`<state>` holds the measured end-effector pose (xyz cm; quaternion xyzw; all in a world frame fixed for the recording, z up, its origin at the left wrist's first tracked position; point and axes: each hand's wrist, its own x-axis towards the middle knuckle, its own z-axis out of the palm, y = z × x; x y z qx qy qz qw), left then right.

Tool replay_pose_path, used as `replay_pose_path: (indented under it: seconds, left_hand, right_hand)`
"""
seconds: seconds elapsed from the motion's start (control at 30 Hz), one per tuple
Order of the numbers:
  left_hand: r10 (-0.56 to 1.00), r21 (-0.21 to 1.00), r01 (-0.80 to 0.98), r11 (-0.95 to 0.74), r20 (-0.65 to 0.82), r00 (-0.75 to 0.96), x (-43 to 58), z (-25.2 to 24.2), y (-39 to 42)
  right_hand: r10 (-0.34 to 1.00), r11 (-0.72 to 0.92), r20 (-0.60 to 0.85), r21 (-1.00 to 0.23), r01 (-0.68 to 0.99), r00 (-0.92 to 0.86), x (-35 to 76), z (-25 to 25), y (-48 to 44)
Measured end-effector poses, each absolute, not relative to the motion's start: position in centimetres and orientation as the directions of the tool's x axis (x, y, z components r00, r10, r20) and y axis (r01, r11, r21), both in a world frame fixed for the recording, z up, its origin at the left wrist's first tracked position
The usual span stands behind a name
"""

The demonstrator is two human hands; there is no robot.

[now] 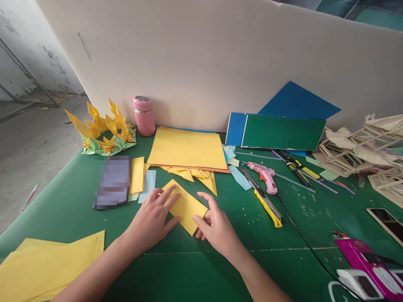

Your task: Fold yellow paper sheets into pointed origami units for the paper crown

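A small rectangle of yellow paper (189, 209) lies slanted on the green table in front of me; whether it is folded I cannot tell. My left hand (156, 213) rests on its left part, fingers spread and fingertips pressing on the sheet. At the paper's right corner my right hand (214, 220) pinches the edge, thumb on top and fingers curled beneath, with the index finger raised. Just beyond are cut yellow paper pieces (206, 180), partly under a stack of yellow sheets (189, 147). A pale blue slip (147, 186) lies left of the paper.
On the left are larger yellow sheets (53, 268), a phone (113, 182), a paper crown (107, 130) and a pink flask (145, 116). To the right lie a yellow cutter knife (264, 201), a pink glue gun (264, 176) with its cord, and a magenta power strip (362, 260).
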<state>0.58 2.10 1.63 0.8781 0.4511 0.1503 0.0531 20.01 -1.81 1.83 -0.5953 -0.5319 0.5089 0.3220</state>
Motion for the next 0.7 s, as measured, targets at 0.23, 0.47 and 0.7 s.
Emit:
replay_pose_path:
  seconds: [0.23,0.47,0.7]
  left_hand:
    - [0.803,0.159,0.792,-0.589,0.228,0.551,0.6,0.9,1.9]
    - [0.793,0.084,0.805,-0.587,0.259,0.552,1.0,0.8,1.5]
    - [0.802,0.078,0.818,-0.570,0.266,0.534,1.0,0.4,1.4]
  right_hand:
    - [0.982,-0.173,-0.187,-0.936,0.307,-0.019,19.7,1.1,-2.0]
    - [0.986,-0.145,-0.166,-0.919,0.367,-0.025,19.8,1.4,-2.1]
    - [0.994,-0.092,-0.105,-0.901,0.424,-0.009,19.6,1.4,-2.2]
